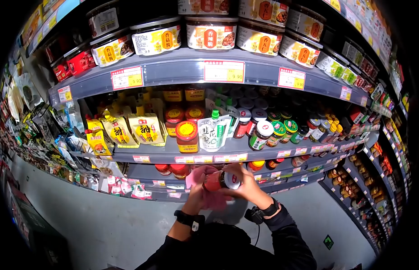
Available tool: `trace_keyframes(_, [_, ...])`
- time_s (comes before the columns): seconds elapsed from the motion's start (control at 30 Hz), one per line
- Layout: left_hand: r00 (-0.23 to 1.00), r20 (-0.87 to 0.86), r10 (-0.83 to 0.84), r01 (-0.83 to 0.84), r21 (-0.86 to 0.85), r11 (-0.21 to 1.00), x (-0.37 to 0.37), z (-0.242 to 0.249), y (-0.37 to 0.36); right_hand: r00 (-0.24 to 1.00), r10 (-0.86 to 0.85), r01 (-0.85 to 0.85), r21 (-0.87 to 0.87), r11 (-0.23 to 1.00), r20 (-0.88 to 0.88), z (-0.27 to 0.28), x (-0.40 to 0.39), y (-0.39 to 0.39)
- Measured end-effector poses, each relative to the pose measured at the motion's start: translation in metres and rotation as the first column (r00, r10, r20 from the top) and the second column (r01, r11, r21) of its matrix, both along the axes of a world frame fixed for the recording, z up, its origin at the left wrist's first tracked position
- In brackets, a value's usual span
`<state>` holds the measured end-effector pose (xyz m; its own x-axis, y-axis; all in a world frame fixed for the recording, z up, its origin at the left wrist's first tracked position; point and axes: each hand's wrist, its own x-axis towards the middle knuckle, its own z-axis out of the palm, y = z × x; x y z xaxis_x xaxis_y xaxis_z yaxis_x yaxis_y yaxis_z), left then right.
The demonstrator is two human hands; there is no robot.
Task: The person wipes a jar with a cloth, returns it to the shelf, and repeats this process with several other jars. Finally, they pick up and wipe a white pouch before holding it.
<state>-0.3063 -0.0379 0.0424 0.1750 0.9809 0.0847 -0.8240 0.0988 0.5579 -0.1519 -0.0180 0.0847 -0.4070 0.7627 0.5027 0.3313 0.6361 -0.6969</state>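
Observation:
A sauce jar point(213, 182) with a reddish body and a pale metal lid is tilted on its side in front of the shelves. My right hand point(248, 183) is closed around its lid end. A pink cloth point(215, 202) is bunched in my left hand point(197, 196), which presses it against the body of the jar. The cloth partly hides the left fingers. Just beyond my hands, a white spouted pouch point(214, 131) with a green cap stands beside a red-lidded jar point(187, 136) on the middle shelf.
Yellow sauce pouches point(146, 129) stand left on the middle shelf point(164, 156); dark-lidded jars point(260, 135) stand right. Round plastic tubs point(211, 34) fill the shelf above. Red-lidded jars point(179, 170) sit lower, behind my hands. More racks point(367, 180) line the right, above grey floor point(142, 220).

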Motion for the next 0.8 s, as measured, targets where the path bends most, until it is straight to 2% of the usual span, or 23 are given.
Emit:
trace_keyframes(0.07, [0.997, -0.069, 0.019, -0.022, -0.048, 0.999, 0.0, 0.007, 0.0, 0.996, -0.008, 0.004, 0.042, 0.999, 0.092, 0.003, 0.001, -0.001])
trace_keyframes(0.1, [0.998, -0.064, 0.019, -0.023, -0.047, 0.999, 0.0, -0.007, 0.004, 0.995, -0.007, 0.003, 0.043, 0.999, 0.097, 0.003, 0.0, -0.001])
trace_keyframes(0.13, [0.988, -0.102, 0.116, -0.121, -0.038, 0.992, 0.001, -0.033, 0.012, 0.992, -0.014, -0.002, 0.121, 0.993, 0.128, 0.001, -0.003, -0.001])
trace_keyframes(0.17, [0.967, -0.14, 0.212, -0.217, -0.025, 0.976, 0.003, -0.037, 0.015, 0.987, -0.023, -0.008, 0.198, 0.98, 0.157, 0.001, -0.004, -0.001])
trace_keyframes(0.2, [0.968, -0.137, 0.211, -0.216, -0.025, 0.976, 0.003, -0.04, 0.014, 0.987, -0.025, -0.008, 0.199, 0.98, 0.16, 0.002, -0.003, 0.0])
trace_keyframes(0.27, [0.779, -0.445, 0.442, -0.476, 0.038, 0.879, 0.003, -0.039, 0.011, 0.982, 0.001, -0.056, 0.29, 0.955, 0.188, 0.008, -0.002, 0.005])
trace_keyframes(0.3, [0.69, -0.492, 0.53, -0.522, 0.169, 0.836, 0.002, -0.035, 0.013, 0.976, -0.016, -0.037, 0.239, 0.97, 0.216, 0.018, 0.001, 0.007])
trace_keyframes(0.33, [0.691, -0.492, 0.529, -0.522, 0.166, 0.836, 0.0, -0.028, 0.011, 0.987, 0.008, -0.037, 0.183, 0.982, 0.16, 0.034, 0.001, 0.009])
trace_keyframes(0.4, [0.895, -0.321, 0.309, -0.337, -0.034, 0.941, -0.007, -0.007, -0.001, 0.985, -0.047, -0.008, 0.311, 0.95, 0.169, 0.047, 0.01, 0.03])
trace_keyframes(0.43, [0.851, -0.363, 0.379, -0.385, 0.061, 0.921, -0.009, -0.005, -0.002, 0.983, -0.072, 0.016, 0.311, 0.95, 0.171, 0.056, 0.015, 0.041])
trace_keyframes(0.57, [0.854, -0.393, 0.342, -0.368, 0.01, 0.93, -0.025, 0.02, -0.014, 0.974, -0.134, 0.08, 0.275, 0.958, 0.184, 0.067, 0.035, 0.096])
trace_keyframes(0.6, [0.642, -0.627, 0.442, -0.369, 0.252, 0.894, -0.033, 0.016, -0.013, 0.964, -0.16, 0.106, 0.243, 0.964, 0.215, 0.067, 0.036, 0.104])
trace_keyframes(0.63, [0.356, -0.757, 0.548, -0.283, 0.472, 0.835, -0.038, 0.012, -0.011, 0.937, -0.2, 0.11, 0.302, 0.947, 0.287, 0.064, 0.038, 0.111])
trace_keyframes(0.67, [0.356, -0.756, 0.55, -0.287, 0.471, 0.834, -0.04, 0.006, -0.011, 0.902, -0.243, 0.107, 0.361, 0.926, 0.356, 0.061, 0.039, 0.117])
trace_keyframes(0.7, [0.616, -0.639, 0.46, -0.38, 0.27, 0.885, -0.04, -0.001, -0.013, 0.903, -0.239, 0.102, 0.36, 0.927, 0.358, 0.057, 0.04, 0.12])
trace_keyframes(0.73, [0.818, -0.433, 0.379, -0.4, 0.046, 0.915, -0.041, -0.005, -0.014, 0.897, -0.241, 0.108, 0.346, 0.932, 0.37, 0.053, 0.04, 0.122])
trace_keyframes(0.8, [0.773, -0.462, 0.434, -0.462, 0.058, 0.885, -0.04, -0.006, -0.018, 0.893, -0.234, 0.104, 0.329, 0.939, 0.384, 0.044, 0.04, 0.126])
